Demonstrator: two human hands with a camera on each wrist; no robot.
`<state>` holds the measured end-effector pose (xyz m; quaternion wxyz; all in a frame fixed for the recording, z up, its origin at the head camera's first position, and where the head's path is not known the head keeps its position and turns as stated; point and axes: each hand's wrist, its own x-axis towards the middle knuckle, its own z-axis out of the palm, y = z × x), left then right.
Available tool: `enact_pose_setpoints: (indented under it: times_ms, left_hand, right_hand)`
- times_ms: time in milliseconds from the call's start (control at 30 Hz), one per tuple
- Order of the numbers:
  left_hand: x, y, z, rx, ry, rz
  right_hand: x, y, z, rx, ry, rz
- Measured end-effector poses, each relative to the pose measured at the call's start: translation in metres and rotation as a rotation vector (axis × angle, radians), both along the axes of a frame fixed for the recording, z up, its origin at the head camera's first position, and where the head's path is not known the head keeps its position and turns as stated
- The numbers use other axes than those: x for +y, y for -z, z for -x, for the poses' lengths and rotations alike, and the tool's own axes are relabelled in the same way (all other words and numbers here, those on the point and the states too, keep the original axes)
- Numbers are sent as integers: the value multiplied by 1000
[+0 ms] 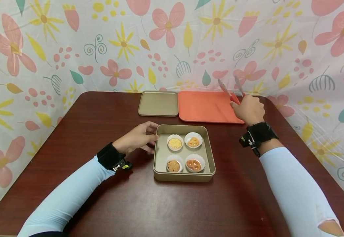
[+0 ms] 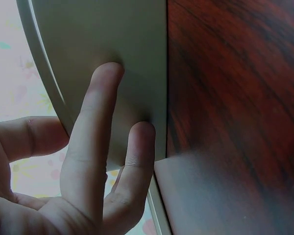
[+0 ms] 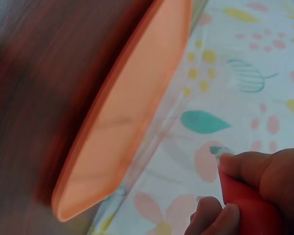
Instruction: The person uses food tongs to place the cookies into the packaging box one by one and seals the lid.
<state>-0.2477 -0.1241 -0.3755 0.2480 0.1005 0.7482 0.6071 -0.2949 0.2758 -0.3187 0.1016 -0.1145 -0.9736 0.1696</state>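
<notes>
A square gold tin (image 1: pixel 184 177) stands uncovered on the table. Inside it, white paper cups hold a yellow round cookie (image 1: pixel 175 143), a pale pretzel cookie (image 1: pixel 193 142), a browner pretzel cookie (image 1: pixel 193 165) and a chocolate chip cookie (image 1: pixel 173 166). My left hand (image 1: pixel 137 137) rests against the tin's left wall, and its fingertips press that side (image 2: pixel 88 29) in the left wrist view. Over the orange tray's right part, my right hand (image 1: pixel 250 110) grips red-handled tongs (image 1: pixel 235 98). The tongs' arms point up and away, spread apart, with nothing between them.
At the back of the table, the orange tray (image 1: pixel 203 107) lies beside a smaller, shallow gold tray (image 1: pixel 158 103). Behind the dark wooden table (image 1: pixel 107 200) hangs a flower-patterned cloth (image 1: pixel 166 49).
</notes>
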Motion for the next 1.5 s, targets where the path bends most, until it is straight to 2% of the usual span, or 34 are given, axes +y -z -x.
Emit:
enact_pose_setpoints:
  times_ms: [367,667,1000,1267,1500]
  left_hand:
    - [-1,0,0,8,6,-15]
    - [-1,-1,0,6,9,-12]
    - [-1,0,1,8,10,-3]
    - [0,0,1,9,11,-11]
    - [0,0,0,6,13,-19]
  right_hand:
    - [25,4,9,-48,115,34]
    - [46,16,11,-79,191,59]
    - [63,34,11,-169,204,68]
    - [74,48,18,-236,219,75]
    - [79,58,21,-267,217,71]
